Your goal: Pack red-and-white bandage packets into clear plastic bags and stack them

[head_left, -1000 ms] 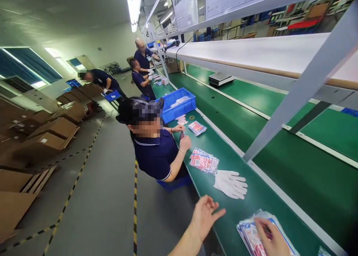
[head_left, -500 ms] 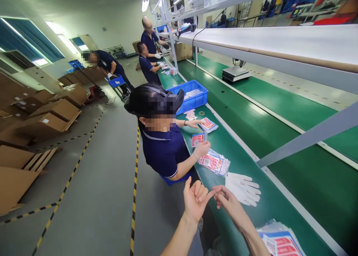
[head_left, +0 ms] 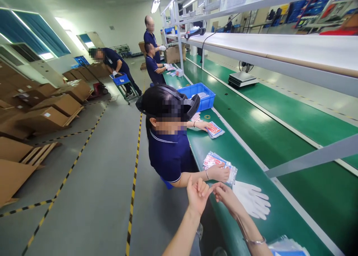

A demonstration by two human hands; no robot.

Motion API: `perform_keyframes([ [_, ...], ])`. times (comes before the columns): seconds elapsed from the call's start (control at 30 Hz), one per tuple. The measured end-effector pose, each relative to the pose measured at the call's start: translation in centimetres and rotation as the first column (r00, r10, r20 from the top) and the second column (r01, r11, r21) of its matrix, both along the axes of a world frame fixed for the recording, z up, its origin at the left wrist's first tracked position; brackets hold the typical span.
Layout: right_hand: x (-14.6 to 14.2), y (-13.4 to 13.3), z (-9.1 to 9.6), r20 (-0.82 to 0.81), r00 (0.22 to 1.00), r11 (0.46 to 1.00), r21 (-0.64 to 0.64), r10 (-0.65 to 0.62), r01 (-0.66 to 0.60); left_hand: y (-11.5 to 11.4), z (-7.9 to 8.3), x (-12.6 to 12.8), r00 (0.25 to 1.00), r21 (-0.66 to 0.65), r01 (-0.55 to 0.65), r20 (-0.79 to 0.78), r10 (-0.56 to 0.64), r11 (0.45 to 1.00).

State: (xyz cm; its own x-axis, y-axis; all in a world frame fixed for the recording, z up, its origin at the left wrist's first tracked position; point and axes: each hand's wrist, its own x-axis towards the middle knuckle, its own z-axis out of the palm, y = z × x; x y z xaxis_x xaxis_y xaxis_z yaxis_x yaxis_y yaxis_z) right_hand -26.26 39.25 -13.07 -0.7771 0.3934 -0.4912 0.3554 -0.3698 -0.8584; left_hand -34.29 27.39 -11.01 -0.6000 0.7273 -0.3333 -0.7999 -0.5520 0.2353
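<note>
My left hand (head_left: 198, 195) is raised palm up in front of the bench edge. Its thumb points up, the middle fingers curl loosely, and the little finger stretches out to the right; it holds nothing. Fingertips of my right hand (head_left: 223, 196) pinch that little finger at its tip. Just beyond my right hand, a pair of white gloves (head_left: 251, 200) lies flat on the green bench (head_left: 291, 226). Clear plastic packets with blue and white print (head_left: 288, 246) lie near my right forearm, cut off by the lower edge. A bracelet circles my right wrist.
A co-worker (head_left: 170, 148) in a headset sits to my left, hands on printed packets (head_left: 216, 161) (head_left: 214, 130). Beyond stand a blue bin (head_left: 205, 101) and a scale (head_left: 243, 79). A slanted metal brace (head_left: 313, 155) crosses at right. Other people work farther back; cartons (head_left: 56, 122) stand left.
My view has shifted slightly, so the bench sits farther right and lower. The co-worker's near hand has moved toward me onto the nearer packet pile. My hands keep the same pinch.
</note>
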Motion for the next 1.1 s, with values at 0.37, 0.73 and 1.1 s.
perform_keyframes([
  [0.37, 0.8, 0.8, -1.5, 0.051, 0.992, 0.980, 0.154, 0.118, -0.125, 0.3, -0.7, 0.4, 0.996, -0.094, 0.043, -0.075, -0.050, 0.995],
  [0.73, 25.1, 7.6, -6.5, 0.384, 0.834, 0.757, 0.651, -0.396, 0.060, -0.8, -3.9, 10.8, 0.848, -0.270, 0.518, 0.035, -0.529, 0.812],
  [1.1, 35.1, 8.7, -11.2, 0.540, 0.693, 0.678, 0.728, -0.479, -0.099, -1.9, -5.1, 22.0, 0.548, -0.328, 0.806, 0.102, -0.830, 0.492],
])
